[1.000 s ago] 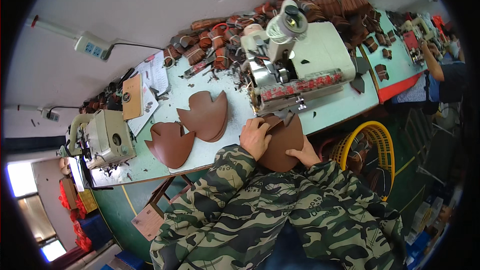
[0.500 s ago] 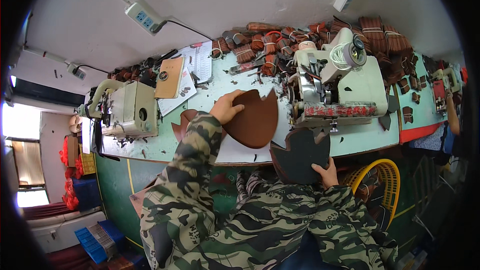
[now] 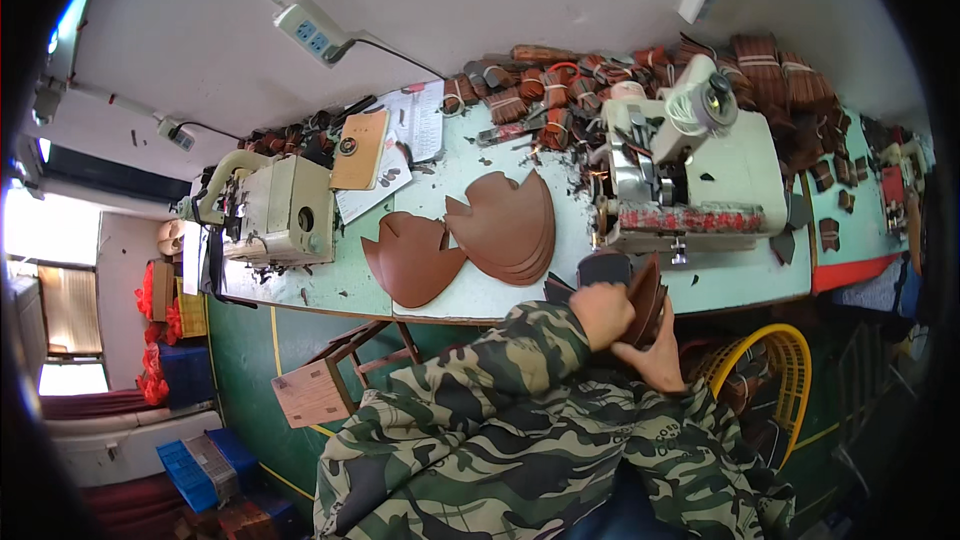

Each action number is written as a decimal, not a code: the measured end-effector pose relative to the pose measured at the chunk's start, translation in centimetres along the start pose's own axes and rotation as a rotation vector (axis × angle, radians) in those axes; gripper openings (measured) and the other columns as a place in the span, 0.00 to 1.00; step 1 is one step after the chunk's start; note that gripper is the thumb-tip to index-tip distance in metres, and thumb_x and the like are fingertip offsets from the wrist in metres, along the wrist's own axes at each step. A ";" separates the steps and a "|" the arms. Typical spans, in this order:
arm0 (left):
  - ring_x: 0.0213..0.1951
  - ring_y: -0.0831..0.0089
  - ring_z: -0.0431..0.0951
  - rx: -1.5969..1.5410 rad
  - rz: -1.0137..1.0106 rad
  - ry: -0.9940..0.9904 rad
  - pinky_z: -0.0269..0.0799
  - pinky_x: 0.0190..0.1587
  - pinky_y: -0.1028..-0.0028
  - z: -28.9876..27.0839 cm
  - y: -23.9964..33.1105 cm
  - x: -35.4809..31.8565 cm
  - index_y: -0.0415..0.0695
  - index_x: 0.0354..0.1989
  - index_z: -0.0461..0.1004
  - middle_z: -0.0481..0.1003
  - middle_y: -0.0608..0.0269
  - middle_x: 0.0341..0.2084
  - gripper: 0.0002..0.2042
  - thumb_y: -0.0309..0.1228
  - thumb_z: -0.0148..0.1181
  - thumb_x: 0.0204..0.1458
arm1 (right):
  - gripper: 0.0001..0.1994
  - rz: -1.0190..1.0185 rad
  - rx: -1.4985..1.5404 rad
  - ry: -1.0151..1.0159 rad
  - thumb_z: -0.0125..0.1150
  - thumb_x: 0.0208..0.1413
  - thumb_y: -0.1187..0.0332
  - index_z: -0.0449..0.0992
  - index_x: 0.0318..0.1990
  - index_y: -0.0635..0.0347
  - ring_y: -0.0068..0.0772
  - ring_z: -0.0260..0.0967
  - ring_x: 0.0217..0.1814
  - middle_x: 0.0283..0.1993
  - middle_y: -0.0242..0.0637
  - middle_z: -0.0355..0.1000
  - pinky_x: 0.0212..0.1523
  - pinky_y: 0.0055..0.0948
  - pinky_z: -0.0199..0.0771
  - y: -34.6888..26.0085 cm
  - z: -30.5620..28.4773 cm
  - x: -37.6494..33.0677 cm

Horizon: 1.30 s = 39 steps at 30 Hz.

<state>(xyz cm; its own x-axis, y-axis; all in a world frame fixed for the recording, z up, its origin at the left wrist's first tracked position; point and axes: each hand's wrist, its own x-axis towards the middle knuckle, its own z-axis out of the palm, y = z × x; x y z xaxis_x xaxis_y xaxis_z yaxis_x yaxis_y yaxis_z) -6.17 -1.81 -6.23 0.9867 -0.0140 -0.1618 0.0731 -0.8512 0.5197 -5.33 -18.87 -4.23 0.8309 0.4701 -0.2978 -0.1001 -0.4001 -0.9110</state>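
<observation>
Both of my hands are together in front of the table edge at a bundle of leather pieces (image 3: 648, 292), dark on one side and brown on the other, which is bent and fanned. My left hand (image 3: 603, 315) is closed over the bundle from the left, its fingers curled. From the right, my right hand (image 3: 656, 358) grips the pieces between thumb and fingers. On the table ahead lies a fanned stack of brown leather pieces (image 3: 500, 230) with notched tops. Left of it rests a second brown notched piece (image 3: 412, 265), possibly several layered.
A sewing-type machine (image 3: 690, 180) stands right of the stack, another machine (image 3: 265, 215) at the left. Tied leather bundles (image 3: 540, 90) line the wall. A notebook (image 3: 360, 150) lies on papers. Below are a yellow basket (image 3: 795, 380) and a wooden stool (image 3: 312, 392).
My left hand has left the brown piece over the table and come down right to the bundle. That piece now lies on the stack. The bundle has turned from facing dark-side up to bent.
</observation>
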 end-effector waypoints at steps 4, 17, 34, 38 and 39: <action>0.24 0.73 0.74 -0.621 -0.307 -0.138 0.69 0.28 0.69 -1.1 -4.1 0.7 0.34 0.30 0.75 0.76 0.53 0.21 0.18 0.41 0.58 0.52 | 0.54 0.096 0.018 0.073 0.74 0.39 0.56 0.41 0.66 0.69 0.46 0.60 0.62 0.61 0.55 0.58 0.60 0.38 0.62 2.2 0.0 0.9; 0.19 0.82 0.63 -0.537 -0.249 0.212 0.58 0.20 0.75 -10.4 -8.6 -3.5 0.40 0.18 0.72 0.68 0.70 0.14 0.14 0.35 0.59 0.50 | 0.49 0.362 0.003 0.127 0.71 0.41 0.57 0.47 0.63 0.75 0.47 0.61 0.61 0.59 0.59 0.60 0.60 0.36 0.61 6.9 -0.4 1.9; 0.45 0.59 0.75 -0.405 -0.219 0.208 0.71 0.46 0.68 -4.4 -15.8 -4.8 0.42 0.50 0.71 0.74 0.51 0.44 0.15 0.33 0.51 0.56 | 0.50 0.118 0.039 0.063 0.69 0.34 0.71 0.45 0.65 0.68 0.44 0.58 0.63 0.60 0.50 0.59 0.62 0.35 0.58 7.3 0.3 2.2; 0.43 0.50 0.71 -0.117 -0.097 0.048 0.68 0.44 0.58 -1.0 -6.8 0.2 0.41 0.47 0.69 0.72 0.48 0.39 0.21 0.39 0.60 0.48 | 0.48 0.126 0.028 0.052 0.70 0.33 0.71 0.49 0.64 0.67 0.45 0.58 0.62 0.60 0.50 0.59 0.62 0.36 0.59 6.7 0.5 2.0; 0.42 0.51 0.71 -0.142 -0.048 0.131 0.68 0.44 0.59 0.4 -6.6 0.2 0.41 0.46 0.69 0.72 0.50 0.38 0.19 0.35 0.62 0.46 | 0.48 0.124 0.034 0.062 0.70 0.33 0.71 0.49 0.64 0.67 0.45 0.58 0.62 0.60 0.50 0.59 0.62 0.36 0.59 6.5 0.5 2.0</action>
<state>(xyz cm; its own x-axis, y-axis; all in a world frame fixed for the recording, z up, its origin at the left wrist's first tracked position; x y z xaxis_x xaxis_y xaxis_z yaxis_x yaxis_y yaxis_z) -6.50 3.58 -9.99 0.9914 0.1008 -0.0835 0.1309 -0.7667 0.6285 -4.61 -20.17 -10.92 0.8430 0.3691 -0.3912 -0.2215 -0.4245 -0.8779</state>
